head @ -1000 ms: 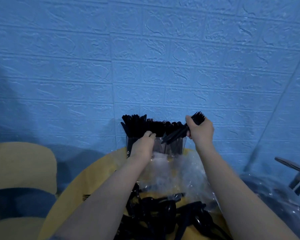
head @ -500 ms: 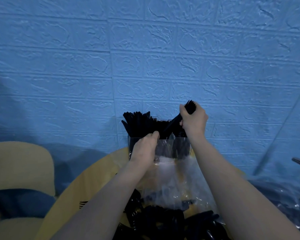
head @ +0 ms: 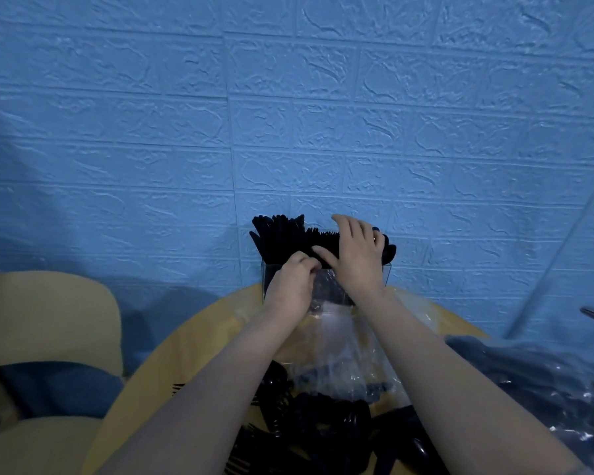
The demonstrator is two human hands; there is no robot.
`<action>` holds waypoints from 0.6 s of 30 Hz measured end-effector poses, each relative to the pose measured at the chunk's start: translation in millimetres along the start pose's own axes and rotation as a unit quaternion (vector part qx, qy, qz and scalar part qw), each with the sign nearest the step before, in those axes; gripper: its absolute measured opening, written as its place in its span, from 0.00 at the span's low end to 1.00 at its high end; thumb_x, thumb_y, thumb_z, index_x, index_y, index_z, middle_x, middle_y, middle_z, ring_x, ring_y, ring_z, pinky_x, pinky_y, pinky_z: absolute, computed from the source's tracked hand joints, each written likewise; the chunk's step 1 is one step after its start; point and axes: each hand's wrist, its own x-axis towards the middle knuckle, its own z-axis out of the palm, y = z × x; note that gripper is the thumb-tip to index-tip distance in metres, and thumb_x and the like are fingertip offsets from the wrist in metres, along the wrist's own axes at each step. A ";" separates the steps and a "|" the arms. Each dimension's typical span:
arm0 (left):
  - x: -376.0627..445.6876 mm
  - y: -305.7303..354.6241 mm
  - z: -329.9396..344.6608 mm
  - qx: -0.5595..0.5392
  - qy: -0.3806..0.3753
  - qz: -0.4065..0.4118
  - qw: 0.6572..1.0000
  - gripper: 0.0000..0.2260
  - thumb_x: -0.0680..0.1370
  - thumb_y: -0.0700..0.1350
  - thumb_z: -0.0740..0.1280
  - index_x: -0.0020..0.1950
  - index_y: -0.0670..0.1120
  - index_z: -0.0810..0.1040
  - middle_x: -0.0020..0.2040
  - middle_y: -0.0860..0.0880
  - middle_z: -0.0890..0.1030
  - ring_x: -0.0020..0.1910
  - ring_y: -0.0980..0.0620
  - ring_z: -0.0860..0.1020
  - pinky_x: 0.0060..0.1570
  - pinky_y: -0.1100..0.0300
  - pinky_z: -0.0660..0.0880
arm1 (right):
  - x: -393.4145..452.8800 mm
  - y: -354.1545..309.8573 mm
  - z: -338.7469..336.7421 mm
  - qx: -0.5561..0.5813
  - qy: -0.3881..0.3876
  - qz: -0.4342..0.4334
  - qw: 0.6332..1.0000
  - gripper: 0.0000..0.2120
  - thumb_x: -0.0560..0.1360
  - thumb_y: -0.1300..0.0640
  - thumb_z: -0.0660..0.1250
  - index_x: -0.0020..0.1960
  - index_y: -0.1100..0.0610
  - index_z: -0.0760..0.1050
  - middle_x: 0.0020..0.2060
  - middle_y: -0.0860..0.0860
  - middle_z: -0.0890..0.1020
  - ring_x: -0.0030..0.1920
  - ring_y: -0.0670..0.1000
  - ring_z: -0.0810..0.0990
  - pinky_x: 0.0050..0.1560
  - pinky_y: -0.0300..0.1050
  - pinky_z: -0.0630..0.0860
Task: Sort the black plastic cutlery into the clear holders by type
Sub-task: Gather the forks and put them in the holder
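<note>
A clear holder (head: 268, 279) stands at the far edge of the round yellow table (head: 199, 330), packed with upright black cutlery (head: 282, 234). My right hand (head: 357, 255) lies flat over the tops of the cutlery in the holder's middle and right part, fingers spread and straight. My left hand (head: 292, 282) grips the holder's front rim, fingers curled over it. A loose heap of black spoons and forks (head: 323, 423) lies on the table near me, between my forearms.
Crumpled clear plastic wrap (head: 343, 341) lies between the holder and the heap. A blue textured wall rises right behind the holder. A yellow chair (head: 48, 320) stands to the left, and dark plastic sheeting (head: 535, 378) covers the right.
My right hand has let go of the bundle of forks it held over the holder, and now presses flat on the cutlery tops. My left hand stays at the holder's front rim.
</note>
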 end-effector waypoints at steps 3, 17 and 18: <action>-6.8 -0.7 -5.9 0.002 -0.020 0.005 1.000 0.15 0.80 0.36 0.59 0.65 0.41 0.75 0.63 0.45 0.74 0.59 0.47 0.74 0.59 0.58 0.69 | -4.4 0.6 0.6 -0.035 -0.030 -0.068 0.997 0.25 0.78 0.43 0.53 0.66 0.56 0.73 0.60 0.50 0.79 0.64 0.57 0.75 0.67 0.53 0.55; -92.9 -37.2 -88.4 -0.037 -0.034 -0.092 0.994 0.08 0.78 0.35 0.64 0.52 0.42 0.81 0.50 0.45 0.82 0.46 0.56 0.76 0.40 0.79 0.64 | -62.1 -48.7 -70.4 0.211 -0.138 -0.097 0.963 0.10 0.77 0.59 0.67 0.57 0.59 0.79 0.53 0.52 0.80 0.50 0.48 0.76 0.55 0.45 0.75; -103.1 -40.9 -92.0 -0.039 -0.040 -0.109 0.992 0.07 0.77 0.35 0.65 0.51 0.42 0.81 0.49 0.45 0.83 0.45 0.55 0.76 0.38 0.78 0.65 | -70.2 -55.4 -74.6 0.218 -0.181 -0.099 0.954 0.08 0.76 0.59 0.67 0.55 0.58 0.80 0.51 0.51 0.80 0.48 0.46 0.76 0.54 0.43 0.75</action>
